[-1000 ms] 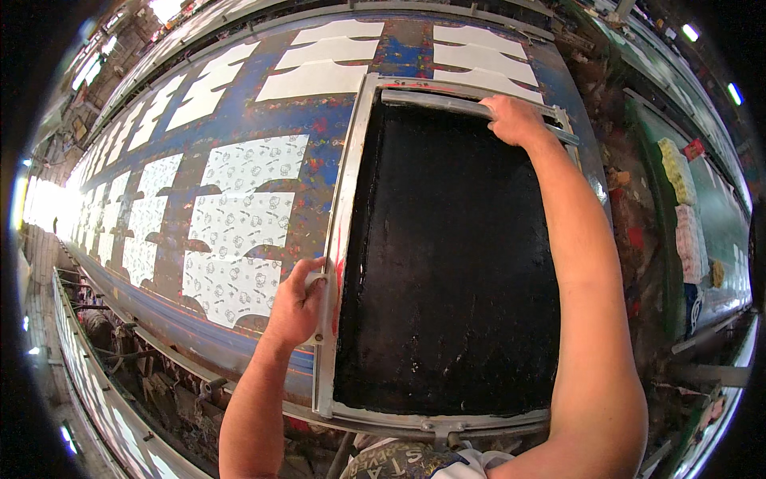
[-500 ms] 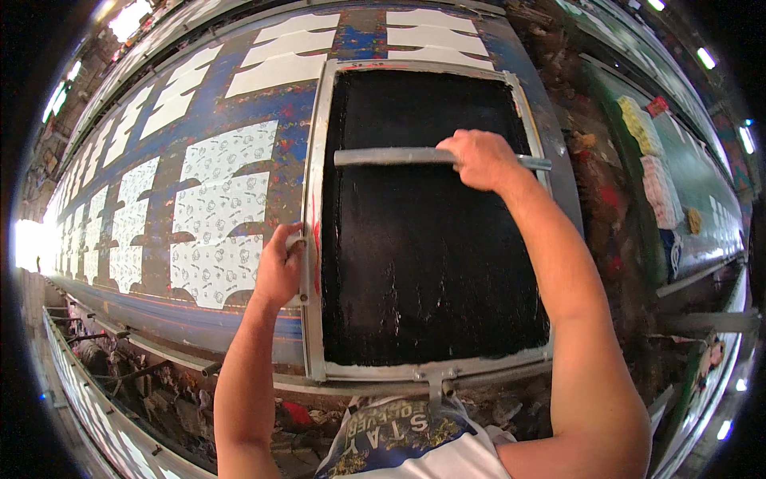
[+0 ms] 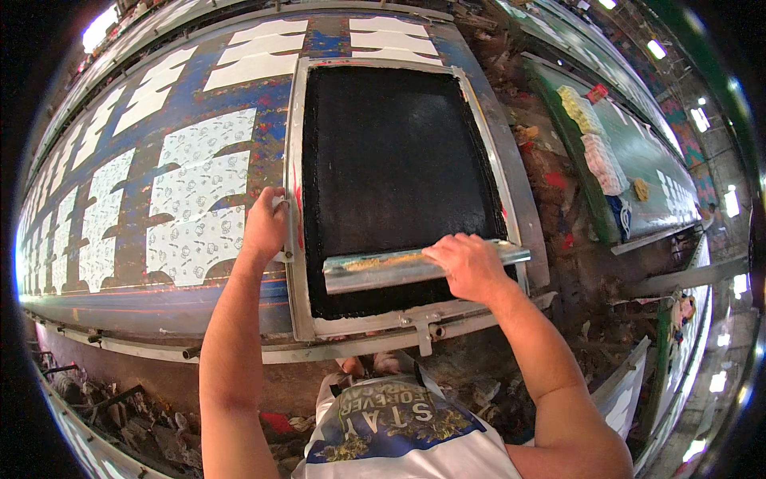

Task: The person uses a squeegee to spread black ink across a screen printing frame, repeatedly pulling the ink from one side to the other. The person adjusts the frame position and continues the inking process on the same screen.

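The right hand point(image 3: 471, 267) has its fingers closed over the top of a long metal bar point(image 3: 383, 276), pinching it nearer to its right end. This bar is straight and flat-sided, shiny grey, with a yellowish stain along the upper side. It lies across the near part of a black, wet-looking sheet point(image 3: 391, 152), which is smooth in the middle and has rough, thick edges. A rectangular metal frame point(image 3: 297, 128) surrounds this sheet, and it rests on the worktop point(image 3: 271, 112), which is blue and grey with many paint spots.

The left hand point(image 3: 266, 223) has its fingers curled around a pale handle point(image 3: 286, 255) on the left side of the frame.

Beyond the bar, a wide stretch of black surface reaches to the far rail; on the near side only a narrow strip remains. The bar's right end reaches over the right rail; whether it touches there, I cannot tell. Close to the left lie flat white printed pieces point(image 3: 199, 199) with curved cut-outs.
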Action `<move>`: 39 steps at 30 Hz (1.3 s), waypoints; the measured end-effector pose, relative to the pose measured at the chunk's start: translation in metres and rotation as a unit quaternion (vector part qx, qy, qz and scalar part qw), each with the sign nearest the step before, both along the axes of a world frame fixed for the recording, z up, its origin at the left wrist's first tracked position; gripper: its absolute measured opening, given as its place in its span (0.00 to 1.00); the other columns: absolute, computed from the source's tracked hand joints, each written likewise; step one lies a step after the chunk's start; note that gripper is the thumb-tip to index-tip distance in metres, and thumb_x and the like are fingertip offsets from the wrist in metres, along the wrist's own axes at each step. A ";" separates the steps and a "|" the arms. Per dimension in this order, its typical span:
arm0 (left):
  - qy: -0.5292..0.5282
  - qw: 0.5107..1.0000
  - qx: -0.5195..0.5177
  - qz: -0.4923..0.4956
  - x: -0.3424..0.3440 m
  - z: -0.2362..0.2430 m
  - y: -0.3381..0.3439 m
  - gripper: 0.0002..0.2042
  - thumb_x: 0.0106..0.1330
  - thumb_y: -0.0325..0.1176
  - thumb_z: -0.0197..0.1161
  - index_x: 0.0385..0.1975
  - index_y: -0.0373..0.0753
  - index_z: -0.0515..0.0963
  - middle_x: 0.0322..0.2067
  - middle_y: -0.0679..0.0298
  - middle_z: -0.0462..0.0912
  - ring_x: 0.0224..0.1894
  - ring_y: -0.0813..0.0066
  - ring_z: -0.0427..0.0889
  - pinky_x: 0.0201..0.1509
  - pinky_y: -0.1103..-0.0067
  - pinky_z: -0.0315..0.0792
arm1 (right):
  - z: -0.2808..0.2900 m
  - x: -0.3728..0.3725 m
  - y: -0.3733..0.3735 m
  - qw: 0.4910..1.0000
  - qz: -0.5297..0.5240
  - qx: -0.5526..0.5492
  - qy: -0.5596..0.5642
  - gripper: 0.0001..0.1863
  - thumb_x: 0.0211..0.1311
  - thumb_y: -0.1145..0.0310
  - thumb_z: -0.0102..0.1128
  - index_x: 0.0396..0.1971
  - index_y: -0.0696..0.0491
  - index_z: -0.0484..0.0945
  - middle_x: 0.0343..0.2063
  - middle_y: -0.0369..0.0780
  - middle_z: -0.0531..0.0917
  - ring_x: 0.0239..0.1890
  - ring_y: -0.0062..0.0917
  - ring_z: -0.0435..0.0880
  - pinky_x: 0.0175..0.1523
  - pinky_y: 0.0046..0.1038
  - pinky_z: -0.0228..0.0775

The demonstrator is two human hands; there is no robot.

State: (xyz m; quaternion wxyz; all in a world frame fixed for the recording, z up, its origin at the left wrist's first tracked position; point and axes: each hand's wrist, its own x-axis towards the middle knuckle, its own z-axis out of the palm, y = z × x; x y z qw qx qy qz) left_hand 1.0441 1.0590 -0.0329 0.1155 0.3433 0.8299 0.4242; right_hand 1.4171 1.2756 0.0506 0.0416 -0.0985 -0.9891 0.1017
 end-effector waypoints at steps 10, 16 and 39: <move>0.023 1.000 -0.013 0.001 -0.006 -0.008 0.001 0.15 0.78 0.33 0.61 0.61 0.39 0.78 0.52 0.36 0.87 0.59 0.32 0.85 0.64 0.53 0.78 | 0.003 0.055 -0.048 0.998 0.037 -0.004 -0.059 0.33 0.58 0.81 0.69 0.67 0.53 0.79 0.61 0.40 0.83 0.62 0.40 0.79 0.67 0.44 0.72; 0.074 0.995 -0.059 0.018 -0.006 -0.010 0.001 0.20 0.79 0.35 0.61 0.67 0.39 0.74 0.54 0.34 0.87 0.60 0.30 0.84 0.65 0.51 0.77 | -0.008 0.069 -0.050 0.997 0.061 -0.004 -0.043 0.42 0.50 0.75 0.73 0.71 0.53 0.75 0.64 0.44 0.78 0.66 0.44 0.76 0.72 0.47 0.69; 0.134 0.970 -0.125 0.158 -0.009 -0.021 0.011 0.14 0.79 0.37 0.56 0.46 0.31 0.79 0.44 0.37 0.87 0.51 0.33 0.85 0.56 0.52 0.77 | -0.104 0.223 0.113 0.704 -0.376 -0.586 0.142 0.32 0.70 0.69 0.74 0.72 0.61 0.77 0.58 0.49 0.89 0.45 0.28 0.91 0.51 0.33 0.85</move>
